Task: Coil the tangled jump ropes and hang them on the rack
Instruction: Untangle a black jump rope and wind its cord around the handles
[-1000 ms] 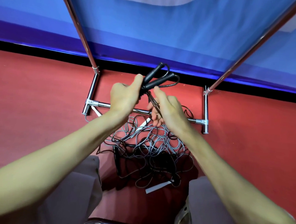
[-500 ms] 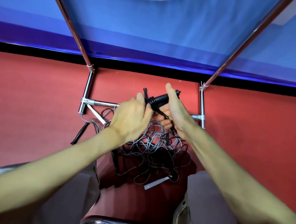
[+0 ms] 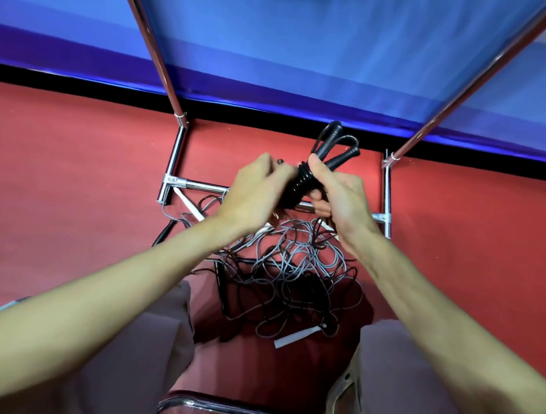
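Note:
A black jump rope (image 3: 327,152), wound into a tight bundle with its two handles pointing up and right, is held in front of me above the floor. My right hand (image 3: 339,193) grips the bundle just below the handles. My left hand (image 3: 255,193) grips its lower wound part from the left. Below my hands a tangled pile of grey and black ropes (image 3: 290,272) lies on the red floor, with white handles sticking out. The chrome rack (image 3: 177,156) stands behind the pile, its two uprights rising toward the top of the view.
A blue wall with a black skirting (image 3: 81,80) runs behind the rack. My knees (image 3: 148,343) frame the pile on both sides. A chrome chair edge (image 3: 237,409) curves along the bottom. A black handle (image 3: 164,235) lies left of the pile.
The bundle has risen and turned, so its handles now point up and right. Both hands have shifted on it, and several turns of cord now wrap its middle.

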`<state>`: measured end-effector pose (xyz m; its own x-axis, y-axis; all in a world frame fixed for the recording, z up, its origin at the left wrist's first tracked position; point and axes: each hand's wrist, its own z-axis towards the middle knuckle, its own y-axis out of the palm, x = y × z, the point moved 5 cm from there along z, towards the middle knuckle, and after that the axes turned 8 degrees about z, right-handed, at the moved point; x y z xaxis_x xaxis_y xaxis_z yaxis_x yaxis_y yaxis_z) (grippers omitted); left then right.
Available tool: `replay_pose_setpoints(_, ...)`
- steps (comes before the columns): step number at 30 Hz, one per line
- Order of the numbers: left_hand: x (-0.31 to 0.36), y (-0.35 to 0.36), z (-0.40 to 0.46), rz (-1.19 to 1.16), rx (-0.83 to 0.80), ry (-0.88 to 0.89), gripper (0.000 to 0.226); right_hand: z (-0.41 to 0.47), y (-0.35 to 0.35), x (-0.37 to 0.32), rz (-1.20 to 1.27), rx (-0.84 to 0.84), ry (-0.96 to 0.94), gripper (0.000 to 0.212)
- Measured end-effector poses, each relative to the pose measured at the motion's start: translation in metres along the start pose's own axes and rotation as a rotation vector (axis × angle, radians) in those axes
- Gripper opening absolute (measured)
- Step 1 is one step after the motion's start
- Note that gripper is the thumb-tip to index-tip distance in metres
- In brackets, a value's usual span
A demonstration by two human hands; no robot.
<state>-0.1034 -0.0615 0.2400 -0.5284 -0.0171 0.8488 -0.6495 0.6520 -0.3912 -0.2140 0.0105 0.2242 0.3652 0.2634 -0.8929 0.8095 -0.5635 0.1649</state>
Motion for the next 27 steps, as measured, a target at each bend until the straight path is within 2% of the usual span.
replay_pose_setpoints(2, -0.007, 0.003, -0.001, -0.257, -0.135, -0.269, 0.051, 0.000, 0.007, 0.001, 0.014, -0.054, -0.027, 0.045)
replay_pose_setpoints(4, -0.008, 0.008, -0.007, -0.362, -0.290, -0.415, 0.069, -0.002, 0.011, 0.001, -0.006, -0.063, -0.071, 0.045)
replay_pose_setpoints(6, -0.008, 0.008, -0.008, -0.456, -0.363, -0.475, 0.075, -0.004, 0.014, -0.002, -0.028, -0.064, -0.123, 0.044)
replay_pose_setpoints(9, -0.011, 0.008, -0.004, -0.523, -0.349, -0.468, 0.076, -0.009, 0.021, -0.009, -0.116, -0.120, -0.189, 0.047)
replay_pose_setpoints(13, -0.017, 0.006, -0.002, -0.385, -0.174, -0.423, 0.062, -0.012, 0.026, -0.010, -0.215, -0.169, -0.220, 0.054)
replay_pose_setpoints(18, -0.023, -0.004, 0.002, -0.219, 0.117, -0.407, 0.030, -0.012, 0.027, -0.006, -0.284, -0.147, -0.179, 0.060)
replay_pose_setpoints(22, -0.029, -0.013, 0.007, 0.071, 0.319, -0.391, 0.035, -0.017, 0.026, 0.000, -0.376, -0.124, -0.045, 0.060)
replay_pose_setpoints(27, -0.018, -0.023, 0.008, 0.317, 0.487, -0.288, 0.045, -0.017, 0.023, 0.010, -0.216, -0.095, 0.128, 0.058)
